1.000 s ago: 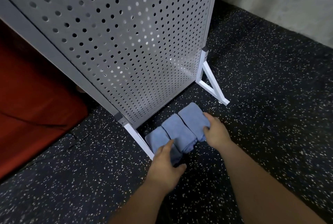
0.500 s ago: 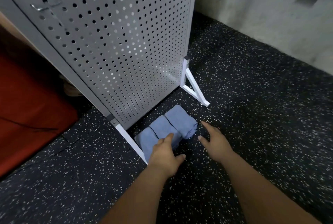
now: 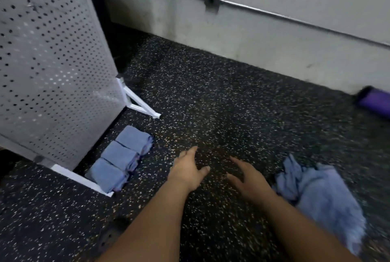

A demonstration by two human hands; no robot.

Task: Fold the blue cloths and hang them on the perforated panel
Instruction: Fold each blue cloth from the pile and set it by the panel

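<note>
Three folded blue cloths lie in a row on the speckled floor at the foot of the grey perforated panel, which stands at the left on white feet. A pile of crumpled blue cloths lies on the floor at the right. My left hand hovers over bare floor to the right of the folded row, fingers spread, holding nothing. Just left of the crumpled pile, my right hand is also open and holds nothing. The frame is blurred by motion.
A white foot brace of the panel juts onto the floor. A grey wall with a metal conduit runs along the back. A purple object lies at the far right by the wall.
Both hands have let go of the folded cloths and moved right. The view has swung right, bringing the crumpled pile and the wall into sight.
</note>
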